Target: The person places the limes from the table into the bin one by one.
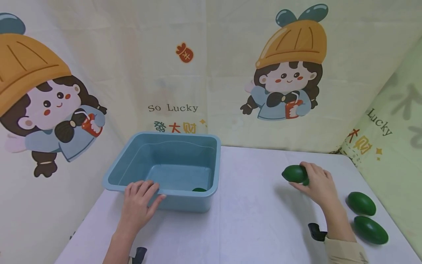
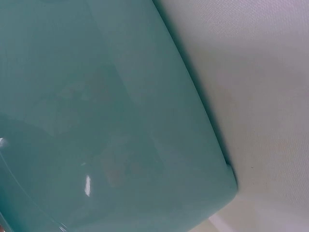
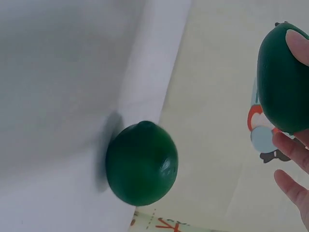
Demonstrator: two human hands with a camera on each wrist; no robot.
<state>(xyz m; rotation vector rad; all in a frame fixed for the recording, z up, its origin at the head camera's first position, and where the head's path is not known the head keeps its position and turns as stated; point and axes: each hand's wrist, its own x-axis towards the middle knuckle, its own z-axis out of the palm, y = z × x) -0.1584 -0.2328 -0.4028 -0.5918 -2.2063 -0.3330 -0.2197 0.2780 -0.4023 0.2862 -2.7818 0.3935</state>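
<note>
My left hand (image 1: 137, 205) holds the near rim of a light-blue plastic basin (image 1: 184, 193), its fingers over the edge and the thumb along the front. Inside the basin, part of a green fruit (image 1: 199, 190) shows above the rim. My right hand (image 1: 318, 183) grips a smooth, oval green fruit (image 1: 294, 173) above the table; the right wrist view shows the held fruit (image 3: 280, 79) with a fingertip pressed against it. Another green fruit (image 3: 142, 164) appears in that view, close to the table's edge. The left wrist view is filled mostly by the basin's wall (image 2: 120, 121).
Two more green fruits (image 1: 361, 203) (image 1: 370, 230) lie at the table's right edge, beside my right forearm. Behind the white table (image 1: 244, 220) hangs a cream cloth (image 1: 227, 73) with printed cartoon figures. Dark camera mounts sit at both wrists.
</note>
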